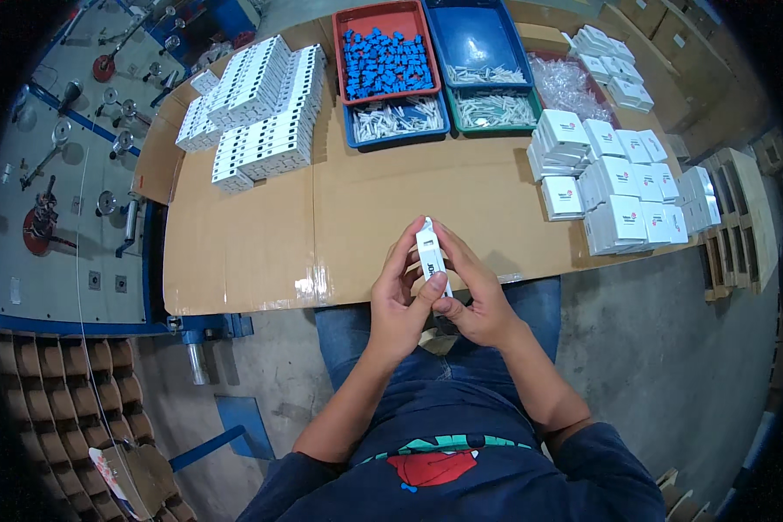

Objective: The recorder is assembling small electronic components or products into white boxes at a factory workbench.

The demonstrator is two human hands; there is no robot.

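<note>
Both of my hands meet at the near edge of the cardboard-covered table, closed around one small white box (431, 257). It stands on its narrow side toward me, with dark print and a small dark cut-out near its far end. My left hand (398, 300) grips its left side, thumb pressed on the near part. From the right, my right hand (483, 300) holds it with fingers along the side and thumb at the near end. The far tip of the box looks folded or pointed. Whatever is inside the box is hidden.
White boxes (265, 109) are stacked at the far left. A red tray (337, 52) of blue parts sits over a blue tray of white pieces; further blue and green trays (496, 133) adjoin. Flat white boxes (625, 217) and a bin of clear plastic bags (570, 87) are at the right.
</note>
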